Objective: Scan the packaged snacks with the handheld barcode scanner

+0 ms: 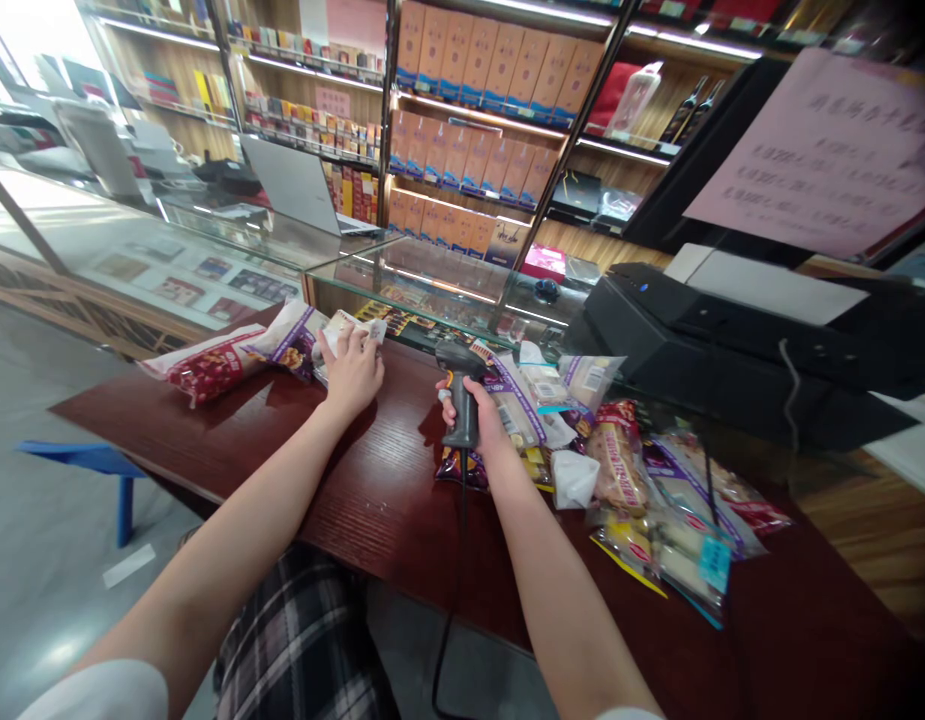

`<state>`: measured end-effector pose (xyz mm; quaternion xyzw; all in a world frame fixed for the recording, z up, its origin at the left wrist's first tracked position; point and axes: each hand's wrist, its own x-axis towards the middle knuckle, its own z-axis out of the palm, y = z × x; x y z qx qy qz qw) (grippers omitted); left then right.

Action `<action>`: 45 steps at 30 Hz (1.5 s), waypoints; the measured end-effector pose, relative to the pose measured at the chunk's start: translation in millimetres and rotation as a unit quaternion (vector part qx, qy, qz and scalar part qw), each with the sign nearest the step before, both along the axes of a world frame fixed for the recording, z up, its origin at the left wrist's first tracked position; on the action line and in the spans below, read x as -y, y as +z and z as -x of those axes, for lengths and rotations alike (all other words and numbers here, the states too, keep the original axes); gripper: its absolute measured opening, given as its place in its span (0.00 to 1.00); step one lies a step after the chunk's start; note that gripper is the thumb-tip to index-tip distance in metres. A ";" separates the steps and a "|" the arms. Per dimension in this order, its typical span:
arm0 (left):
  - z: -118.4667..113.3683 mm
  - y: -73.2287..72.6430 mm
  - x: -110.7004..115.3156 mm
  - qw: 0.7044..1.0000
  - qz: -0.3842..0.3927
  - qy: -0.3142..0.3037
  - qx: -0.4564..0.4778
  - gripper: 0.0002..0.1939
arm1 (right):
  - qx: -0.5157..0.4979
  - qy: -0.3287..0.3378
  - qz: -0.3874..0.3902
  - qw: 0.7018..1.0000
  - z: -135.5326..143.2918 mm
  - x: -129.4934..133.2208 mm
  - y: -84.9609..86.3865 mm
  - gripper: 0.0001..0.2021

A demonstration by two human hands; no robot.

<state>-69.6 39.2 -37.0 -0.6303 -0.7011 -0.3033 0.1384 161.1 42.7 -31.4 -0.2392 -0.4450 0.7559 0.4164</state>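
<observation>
While my right hand [483, 420] wraps tight around the grip of the barcode scanner [460, 385], I've got its handle standing nearly upright off the dark red table [357, 500], long axis running bottom to top, with the head tipped forward and pointing away from me toward the glass counter [432, 275]. Its black cable [454, 560] drops straight down off the table's near edge. Over on the other side, my left hand [352, 368] lies palm down, fingers spread, pressing on a pale snack packet [343, 330] at the table's far edge. Just left of that sits a purple-trimmed packet [293, 338], then a red packet [207, 368] lying flat, its length running left to right. Right of the scanner, a heap of wrapped snacks [642, 480] sprawls beside the black printer [702, 340].
</observation>
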 end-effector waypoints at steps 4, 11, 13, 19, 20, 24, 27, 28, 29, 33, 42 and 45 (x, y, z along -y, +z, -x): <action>-0.6 0.3 0.1 1.000 0.006 0.002 0.002 0.19 | 0.000 -0.002 0.003 1.000 0.3 -0.5 0.0 0.18; -0.6 -0.2 -0.7 1.000 0.014 0.006 0.006 0.19 | -0.006 0.000 -0.003 1.000 0.4 -1.9 -2.4 0.18; -0.8 0.2 -0.6 1.000 0.016 0.006 0.008 0.19 | -0.006 0.000 -0.003 1.000 0.5 -2.3 -2.9 0.18; -1.9 2.7 0.8 1.000 0.020 0.004 0.010 0.19 | 0.005 -0.002 0.001 1.000 0.4 -0.9 -0.6 0.18; -2.0 3.0 1.1 1.000 0.022 0.004 0.009 0.19 | 0.007 0.000 0.002 1.000 0.4 -0.4 0.2 0.18; -1.5 2.5 0.9 1.000 0.024 0.007 0.004 0.19 | 0.007 0.002 0.003 1.000 0.1 1.1 2.2 0.19; -0.7 1.0 -0.2 1.000 0.020 0.007 0.004 0.20 | 0.008 0.002 0.004 1.000 -0.4 1.3 2.5 0.18; -0.6 0.7 -0.4 1.000 0.020 0.007 0.005 0.20 | 0.009 0.003 0.005 1.000 -0.6 1.2 2.5 0.19; -0.6 0.7 -0.5 1.000 0.021 0.008 0.006 0.19 | 0.010 0.004 0.006 1.000 -0.8 1.2 2.4 0.19; -1.1 1.8 0.1 1.000 0.022 0.008 0.011 0.19 | 0.009 0.004 0.009 1.000 -0.9 0.8 1.4 0.18; -0.7 0.9 -0.9 1.000 0.024 0.007 0.001 0.20 | 0.012 -0.002 -0.001 1.000 1.1 -0.9 -0.4 0.19; -0.6 1.0 -0.9 1.000 0.024 0.009 0.004 0.19 | 0.013 -0.003 -0.006 1.000 1.1 -1.1 -1.2 0.20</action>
